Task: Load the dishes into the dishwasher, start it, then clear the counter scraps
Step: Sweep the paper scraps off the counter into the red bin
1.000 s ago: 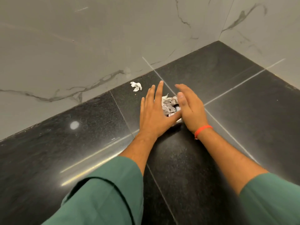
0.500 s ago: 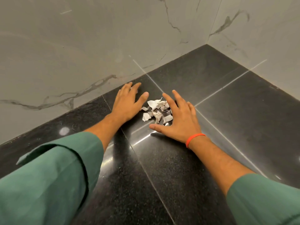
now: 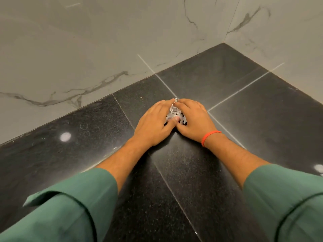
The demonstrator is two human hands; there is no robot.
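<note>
A small heap of white paper scraps (image 3: 174, 113) lies on the black granite counter (image 3: 192, 172), squeezed between my two hands. My left hand (image 3: 153, 121) cups the heap from the left, and my right hand (image 3: 194, 117), with an orange band at the wrist, cups it from the right. The fingertips of both hands meet over the far end of the heap and the thumbs touch at the near end. Most of the scraps are hidden under my palms.
A grey marble wall (image 3: 87, 49) rises behind the counter and a second wall (image 3: 279, 32) meets it at the far right corner. Pale grout lines cross the dark slabs. My green sleeves fill the bottom corners.
My hands were apart, with the scraps spread loosely between them. They have closed inward, pushing the scraps into one tight heap. The stray scrap to the left a second ago is no longer visible.
</note>
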